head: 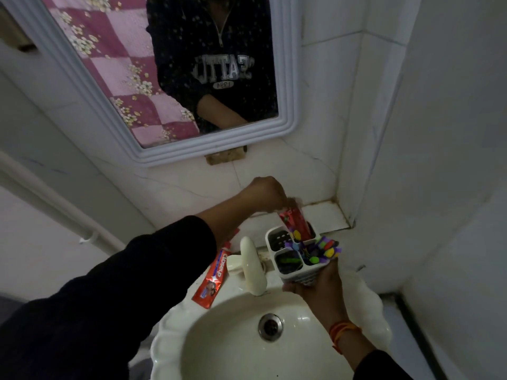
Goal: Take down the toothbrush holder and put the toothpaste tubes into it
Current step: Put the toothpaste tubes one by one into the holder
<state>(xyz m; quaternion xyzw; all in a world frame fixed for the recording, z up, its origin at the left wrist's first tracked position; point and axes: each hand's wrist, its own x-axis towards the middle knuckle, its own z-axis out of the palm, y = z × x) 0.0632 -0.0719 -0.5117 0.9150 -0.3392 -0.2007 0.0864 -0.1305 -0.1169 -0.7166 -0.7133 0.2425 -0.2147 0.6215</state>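
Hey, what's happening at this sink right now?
A person is loading a white holder above the sink. The right hand grips the holder from below, and the left hand lowers a red tube into a back compartment. Toothbrushes fill another. A second red tube lies on the sink rim beside the tap.

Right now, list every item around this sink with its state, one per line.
Toothbrush holder: off the wall, held upright over the sink rim by the right hand.
Red toothpaste tube: pinched at its top by the left hand, lower end inside the holder's back compartment.
Second toothpaste tube: lying flat on the sink ledge, not yet loaded.
Toothbrushes: standing in the holder.
Tap: no water running.
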